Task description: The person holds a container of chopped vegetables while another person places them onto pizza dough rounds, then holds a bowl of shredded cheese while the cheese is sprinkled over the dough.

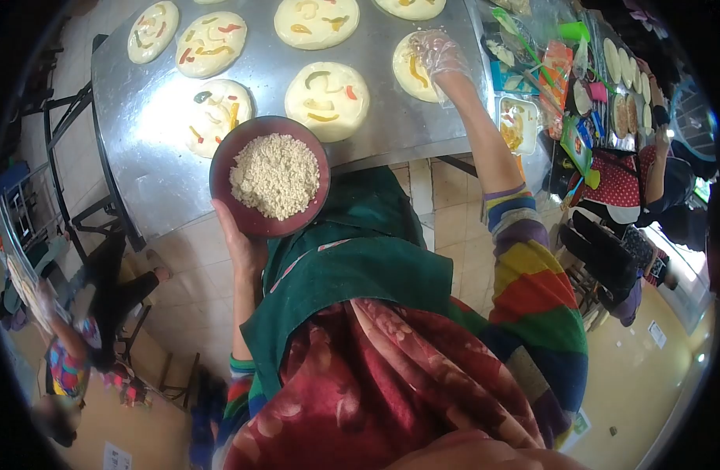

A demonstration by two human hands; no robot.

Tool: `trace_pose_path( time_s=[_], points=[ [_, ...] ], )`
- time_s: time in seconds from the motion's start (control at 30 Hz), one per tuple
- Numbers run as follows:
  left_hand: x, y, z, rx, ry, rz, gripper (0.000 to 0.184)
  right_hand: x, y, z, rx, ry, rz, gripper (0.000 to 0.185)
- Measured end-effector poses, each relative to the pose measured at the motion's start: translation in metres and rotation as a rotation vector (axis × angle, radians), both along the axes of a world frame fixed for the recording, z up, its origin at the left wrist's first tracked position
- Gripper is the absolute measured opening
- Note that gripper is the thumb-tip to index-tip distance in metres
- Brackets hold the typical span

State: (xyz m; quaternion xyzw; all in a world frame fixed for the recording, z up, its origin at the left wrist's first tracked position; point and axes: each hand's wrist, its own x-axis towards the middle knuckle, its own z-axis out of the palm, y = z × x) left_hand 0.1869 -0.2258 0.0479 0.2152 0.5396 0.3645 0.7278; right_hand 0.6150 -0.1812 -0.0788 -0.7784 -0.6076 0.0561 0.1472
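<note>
My left hand (pixel 242 244) grips the rim and side of a dark red bowl (pixel 217 184), which holds pale, coarse crumbs (pixel 275 176). The bowl is tilted toward me at the table's near edge. My right hand (pixel 440 56), in a clear plastic glove, lies over a round, flat dough piece (pixel 407 74) with its fingers apart, and a few crumbs show around them. Yellow strips decorate that dough. Beside it is another glossy dough round (pixel 327 102) with green, yellow and red strips, and a similar dough round (pixel 211 110) lies partly behind the bowl.
Several more decorated rounds lie farther back on the metal table (pixel 160 172). To the right stand a plastic tub (pixel 519 125) of coloured strips, packets and a green cup (pixel 573 31). Other people work at both sides; one person (pixel 70 337) is at the left.
</note>
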Motion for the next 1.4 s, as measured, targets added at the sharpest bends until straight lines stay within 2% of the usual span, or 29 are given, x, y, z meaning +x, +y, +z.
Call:
trace_pose_path(
  time_s=[0.13,0.23,0.3,0.4,0.47,0.53,0.63,0.73,0.8,0.9,0.93,1.03,1.13,1.23,1.33,1.4],
  points=[
    [0.0,0.0,0.003,0.019,0.01,-0.02,0.074,-0.002,-0.002,0.005,-0.039,0.137,-0.019,0.027],
    [0.0,0.0,0.001,0.032,-0.005,-0.025,0.074,-0.031,0.002,0.051,-0.429,-0.045,-0.051,0.024],
    [-0.001,0.001,0.0,0.024,-0.007,-0.03,0.073,-0.018,-0.016,0.007,-0.264,-0.168,0.126,0.022],
    [-0.002,0.001,-0.002,0.03,0.0,-0.036,0.073,-0.033,-0.031,0.019,-0.239,-0.362,0.229,0.022],
    [-0.004,0.001,-0.003,0.036,-0.002,-0.039,0.073,-0.041,-0.036,0.025,-0.195,-0.318,0.216,0.022],
    [-0.005,0.001,-0.006,0.035,-0.016,-0.045,0.073,-0.042,-0.042,0.017,-0.051,-0.099,0.174,0.022],
    [-0.004,0.001,-0.002,0.018,-0.011,-0.036,0.073,-0.044,-0.047,0.023,-0.019,-0.037,0.155,0.024],
    [-0.007,0.001,-0.005,0.001,-0.025,-0.035,0.074,-0.042,-0.051,0.03,-0.16,-0.075,0.12,0.027],
    [-0.009,0.001,-0.007,0.004,-0.03,-0.038,0.074,-0.015,-0.056,-0.007,-0.204,-0.167,0.161,0.028],
    [-0.008,0.001,-0.007,0.01,-0.046,-0.056,0.074,-0.004,-0.056,-0.008,-0.186,-0.116,0.122,0.028],
    [-0.008,0.001,-0.006,0.014,-0.05,-0.064,0.074,-0.004,-0.053,0.001,-0.165,-0.067,0.093,0.027],
    [-0.005,0.002,-0.002,0.023,-0.047,-0.07,0.075,-0.019,-0.041,0.028,-0.272,-0.136,-0.002,0.027],
    [-0.009,0.002,-0.007,-0.029,-0.096,-0.07,0.075,-0.015,-0.046,-0.002,0.075,-0.073,0.083,0.028],
    [-0.003,0.003,-0.002,-0.029,-0.07,-0.076,0.075,-0.017,-0.044,-0.003,0.063,-0.024,0.094,0.027],
    [0.001,0.006,-0.002,-0.025,-0.079,-0.077,0.073,-0.014,-0.036,-0.008,-0.05,0.236,-0.069,0.025],
    [0.003,0.007,-0.007,0.002,-0.108,-0.09,0.072,-0.022,-0.034,0.022,-0.096,0.411,-0.141,0.023]
  ],
)
